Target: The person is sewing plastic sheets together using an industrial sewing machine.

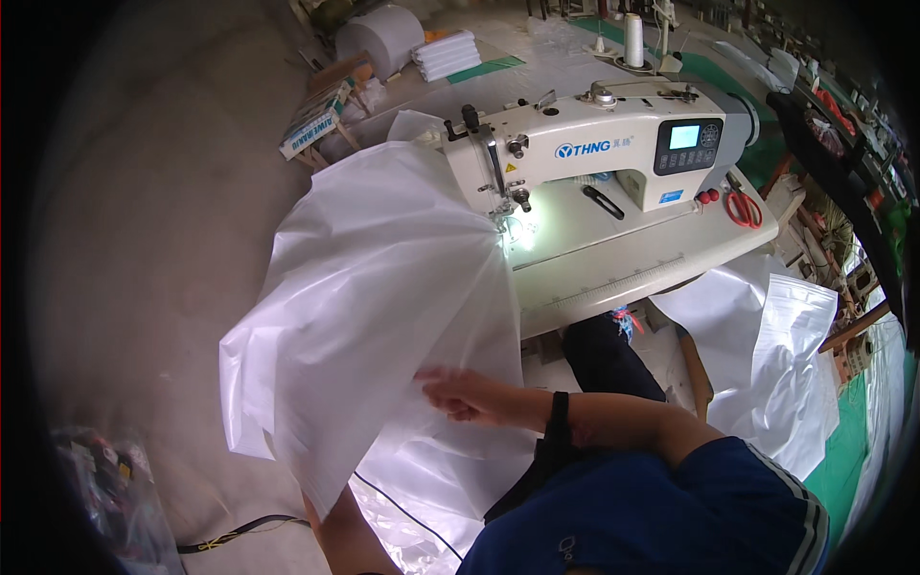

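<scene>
A large white plastic sheet (383,259) hangs in folds from the needle area of a white sewing machine (594,144), over the left end of its bed. My right hand (465,395) is in front of the sheet's lower part, with some fingers curled and the fingertips smeared by motion. Whether it grips the sheet I cannot make out. From the lower edge my left forearm (345,537) rises behind the sheet, which hides the left hand. The machine's lamp lights the spot around the needle.
On the machine bed lie a black thread snipper (603,202) and red-handled scissors (743,208). A white thread cone (633,41) stands behind. More white sheeting (781,355) hangs at the right. A black cable (407,513) runs below, and a clear bag (115,489) sits at lower left.
</scene>
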A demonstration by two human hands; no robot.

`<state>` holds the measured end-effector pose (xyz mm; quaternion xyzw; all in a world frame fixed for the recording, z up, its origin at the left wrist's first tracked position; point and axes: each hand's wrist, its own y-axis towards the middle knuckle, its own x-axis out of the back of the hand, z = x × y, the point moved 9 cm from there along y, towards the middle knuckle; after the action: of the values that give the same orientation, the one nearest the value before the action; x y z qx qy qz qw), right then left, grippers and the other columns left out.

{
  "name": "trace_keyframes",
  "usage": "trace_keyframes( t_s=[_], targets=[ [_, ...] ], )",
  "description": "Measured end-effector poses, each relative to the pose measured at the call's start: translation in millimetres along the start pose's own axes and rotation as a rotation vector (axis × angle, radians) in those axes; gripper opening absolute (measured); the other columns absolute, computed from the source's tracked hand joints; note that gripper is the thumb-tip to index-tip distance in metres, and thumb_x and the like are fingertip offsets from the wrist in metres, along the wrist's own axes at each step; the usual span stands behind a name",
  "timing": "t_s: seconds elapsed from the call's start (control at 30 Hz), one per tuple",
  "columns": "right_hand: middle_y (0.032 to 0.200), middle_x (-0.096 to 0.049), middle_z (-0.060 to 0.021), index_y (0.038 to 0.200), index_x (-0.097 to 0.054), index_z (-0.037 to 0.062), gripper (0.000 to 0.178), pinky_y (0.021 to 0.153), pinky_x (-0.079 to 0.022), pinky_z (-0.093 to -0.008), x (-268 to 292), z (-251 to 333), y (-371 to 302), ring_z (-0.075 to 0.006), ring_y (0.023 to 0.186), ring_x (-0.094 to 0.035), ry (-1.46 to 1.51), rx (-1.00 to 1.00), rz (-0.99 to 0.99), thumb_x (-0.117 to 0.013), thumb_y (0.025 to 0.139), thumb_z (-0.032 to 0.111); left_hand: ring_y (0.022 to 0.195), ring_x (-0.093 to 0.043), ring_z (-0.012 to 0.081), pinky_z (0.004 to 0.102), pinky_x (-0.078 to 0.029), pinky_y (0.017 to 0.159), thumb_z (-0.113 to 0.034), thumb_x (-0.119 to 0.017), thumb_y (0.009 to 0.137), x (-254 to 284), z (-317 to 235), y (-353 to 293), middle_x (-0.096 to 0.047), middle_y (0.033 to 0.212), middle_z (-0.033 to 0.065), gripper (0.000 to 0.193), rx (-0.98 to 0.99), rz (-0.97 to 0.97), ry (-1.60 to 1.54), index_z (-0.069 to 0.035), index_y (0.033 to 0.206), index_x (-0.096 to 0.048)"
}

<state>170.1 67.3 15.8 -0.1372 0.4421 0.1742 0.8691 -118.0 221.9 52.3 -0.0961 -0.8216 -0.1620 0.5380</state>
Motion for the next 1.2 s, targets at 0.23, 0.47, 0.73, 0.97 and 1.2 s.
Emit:
trace_keyframes(
  t_s=[0.23, 0.47, 0.73, 0.97, 1.2],
  targets=[
    [0.081, -0.068, -0.0045, 0.094, -0.073, 0.0075, 0.031, 0.066, -0.047, -0.0305, 17, -93, -128, -0.0131, 0.07, -0.06, -0.935, -0.742, 0.457, -0.063, 0.091, 0.037, 0.092, -0.061, 0.0385, 0.0449, -0.049, 0.08, -0.014, -0.054, 0.092, -1, 14, 1, -0.063, 0.101, 0.022, 0.02, 0.009, -0.023, -0.013, 0.002, 0.104, -0.06],
    [0.095, -0.065, -0.0097, 0.112, -0.061, -0.001, 0.047, 0.08, -0.047, -0.0309, 108, 2, -165, -0.0169, 0.089, -0.06, -0.954, -0.405, -0.521, -0.065, 0.089, 0.04, 0.092, -0.06, 0.04, 0.0455, -0.049, 0.08, -0.013, -0.052, 0.093, 38, -25, -34, -0.061, 0.101, 0.0238, 0.019, 0.045, -0.186, 0.08, 0.002, 0.103, -0.058],
    [0.112, -0.063, -0.0119, 0.131, -0.049, -0.0034, 0.063, 0.089, -0.045, -0.0308, 82, -39, -126, -0.0191, 0.1, -0.059, -0.694, -0.158, -0.343, -0.071, 0.084, 0.033, 0.092, -0.059, 0.0418, 0.0462, -0.049, 0.08, -0.011, -0.049, 0.094, -24, -249, -146, -0.06, 0.1, 0.0258, 0.018, -0.229, 0.107, -0.338, 0.003, 0.102, -0.057],
    [0.103, -0.068, -0.0086, 0.118, -0.063, -0.0009, 0.043, 0.077, -0.049, -0.0278, 71, -53, -129, -0.016, 0.092, -0.062, -0.726, -0.154, -0.164, -0.069, 0.084, 0.024, 0.092, -0.059, 0.0434, 0.0469, -0.048, 0.08, -0.01, -0.047, 0.094, -118, -300, -144, -0.059, 0.1, 0.0275, 0.017, -0.112, 0.233, -0.352, 0.004, 0.101, -0.056],
    [0.097, -0.067, -0.0094, 0.113, -0.061, -0.0032, 0.033, 0.082, -0.051, -0.0303, 7, -63, -162, -0.0168, 0.091, -0.064, -0.541, -0.249, 0.054, -0.062, 0.088, 0.017, 0.083, -0.057, 0.0419, 0.0438, -0.048, 0.074, -0.01, -0.043, 0.095, -95, -295, -162, -0.058, 0.092, 0.0254, 0.017, -0.199, 0.122, -0.242, 0.002, 0.098, -0.055]
  ],
)
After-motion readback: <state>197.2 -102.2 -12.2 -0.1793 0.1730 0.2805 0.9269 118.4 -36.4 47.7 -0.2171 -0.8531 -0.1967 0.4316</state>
